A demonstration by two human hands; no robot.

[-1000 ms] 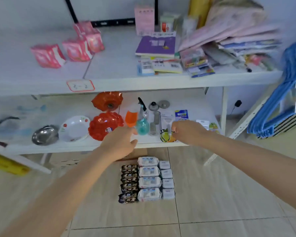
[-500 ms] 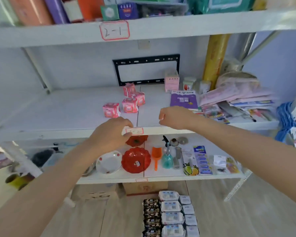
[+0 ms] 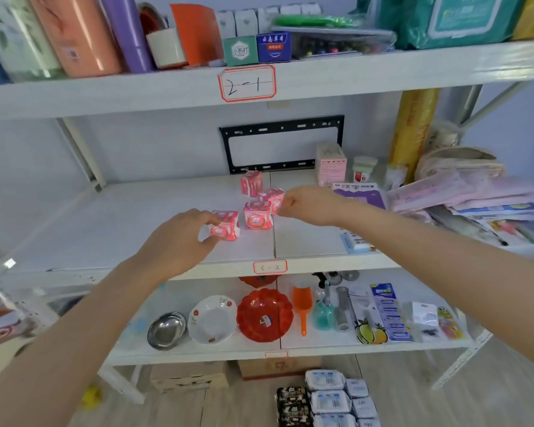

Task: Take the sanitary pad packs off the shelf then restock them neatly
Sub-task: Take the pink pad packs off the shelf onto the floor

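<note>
Several small pink sanitary pad packs stand in a loose cluster on the white middle shelf [image 3: 130,229]. My left hand [image 3: 182,241] grips the nearest pack [image 3: 227,230] from its left side, with fingers above and thumb below. My right hand [image 3: 309,204] has its fingers curled and pinches the right edge of another pack [image 3: 272,197]. A third pack [image 3: 258,216] stands between these two, touched by neither hand. A further pack [image 3: 251,183] stands behind, near the back wall.
A pink box [image 3: 330,163], a purple book [image 3: 364,195] and a pile of papers [image 3: 463,192] fill the shelf's right side. The left side is bare. Bowls, a red plate [image 3: 264,315] and tools sit on the shelf below. Wipe packs [image 3: 327,399] lie on the floor.
Both hands rose from the lower shelf's front edge onto the middle shelf. The left hand closed round the nearest pack and the right hand reached the one behind. The view tilted upward.
</note>
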